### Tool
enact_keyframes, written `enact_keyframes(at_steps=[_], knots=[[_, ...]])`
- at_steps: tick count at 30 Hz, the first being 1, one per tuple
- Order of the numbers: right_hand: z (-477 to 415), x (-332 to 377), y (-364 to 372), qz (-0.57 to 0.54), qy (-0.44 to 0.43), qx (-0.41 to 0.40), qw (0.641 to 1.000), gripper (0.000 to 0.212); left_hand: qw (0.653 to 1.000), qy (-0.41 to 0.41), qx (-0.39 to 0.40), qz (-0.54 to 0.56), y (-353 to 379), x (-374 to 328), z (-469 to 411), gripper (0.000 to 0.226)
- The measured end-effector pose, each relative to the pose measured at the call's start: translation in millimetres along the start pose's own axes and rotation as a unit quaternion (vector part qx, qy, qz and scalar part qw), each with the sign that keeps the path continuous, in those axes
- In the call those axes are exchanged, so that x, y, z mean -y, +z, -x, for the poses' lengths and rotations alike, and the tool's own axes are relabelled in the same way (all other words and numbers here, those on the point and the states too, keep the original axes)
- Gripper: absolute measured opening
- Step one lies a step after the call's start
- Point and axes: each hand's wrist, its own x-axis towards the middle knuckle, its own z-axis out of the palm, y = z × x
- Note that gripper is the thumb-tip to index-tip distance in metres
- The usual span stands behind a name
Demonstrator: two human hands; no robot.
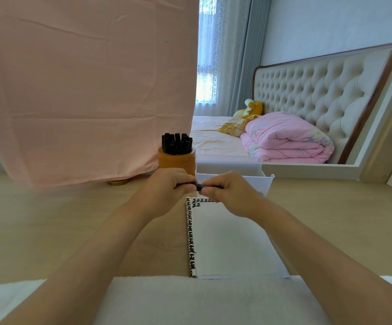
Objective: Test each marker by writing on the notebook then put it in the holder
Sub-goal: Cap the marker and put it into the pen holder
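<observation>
— What do we have in our hands?

— Our left hand and right hand meet over the table. The fingers of both are curled tight round one slim black marker, a smooth round barrel held level between them. The left grips one end and the right pinches the other.

— And where does it sit?

— Just above the far edge of the white paper notebook, which lies flat on the pale wood-grain table. The notebook's left margin curls up in a roll covered with blocky black pen marks. More marks run along the top of the page by our right hand.

— The holder?

— The orange-brown cylindrical holder stands just beyond our left hand, packed with upright black capped markers. Just to its right we see a frosted white plastic bin with thin, straight walls.

— Anything else?

— A creased pink cloth hangs behind. Soft white fleecy fabric covers the near edge. A folded pink quilt lies below a button-tufted cream headboard.
</observation>
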Motion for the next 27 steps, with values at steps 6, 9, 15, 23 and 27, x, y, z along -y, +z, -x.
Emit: enact_keyframes(at_steps=[6, 9, 15, 23, 27], knots=[[1.8, 3.2, 1.7, -0.007, 0.027, 0.01, 1.0, 0.03, 0.999, -0.003, -0.025, 0.025, 6.4, 2.3, 2.1, 0.014], [-1.0, 4.6, 4.2, 0.015, 0.041, 0.003, 0.999, 0.034, 0.997, -0.022, -0.058, 0.035, 9.8, 8.6, 5.6, 0.017], [-6.9, 1.0, 4.5, 0.038, 0.076, -0.043, 0.995, 0.014, 0.992, -0.116, -0.054, -0.001, 21.3, 40.7, 17.7, 0.031], [-52.0, 18.6, -6.8, -0.076, 0.091, -0.238, 0.964, 0.014, 0.967, -0.156, -0.192, 0.054, 12.3, 46.6, -4.3, 0.04], [-87.1, 25.8, -14.8, -0.096, 0.068, -0.275, 0.954, 0.01, 0.964, -0.166, -0.204, 0.046, -9.7, 44.6, -36.9, 0.055]])
